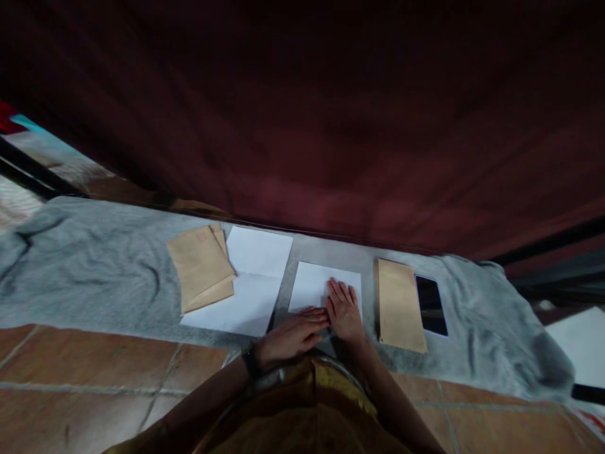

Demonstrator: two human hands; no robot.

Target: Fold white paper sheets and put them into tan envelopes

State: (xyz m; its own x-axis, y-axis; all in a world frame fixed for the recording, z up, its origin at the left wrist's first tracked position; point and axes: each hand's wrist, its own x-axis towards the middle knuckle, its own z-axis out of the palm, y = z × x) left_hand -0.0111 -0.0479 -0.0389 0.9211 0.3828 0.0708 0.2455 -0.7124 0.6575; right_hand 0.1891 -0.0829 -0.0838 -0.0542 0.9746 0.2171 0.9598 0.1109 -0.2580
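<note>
Fingers of the right hand [346, 315] lie flat and extended, slightly spread, on the small white sheet [308, 282]; those of the left hand [300, 331] are outstretched and close together at its near edge, the tips reaching the right hand. Neither hand grips anything.

A dark red curtain [302, 139] fills the upper view and hangs just beyond the work surface. Below it, a long grey cloth [108, 265] runs from side to side, wrinkled at both ends and smoother in the middle. Terracotta floor tiles [85, 366] with pale joints show on the near side. Dark bars [553, 243] stand at the far left and right; the items past them are too blurred to name.

On the cloth, the large white sheet [262, 293] lies left of the small one, a crease across it. Brown envelopes [201, 258] overlap its left part. The small sheet is in the middle, partly under the hands. To its right lies a brown envelope stack [401, 306], with a dark-screened phone [431, 306] just beside it. A dark wristband [250, 362] circles the left wrist.
</note>
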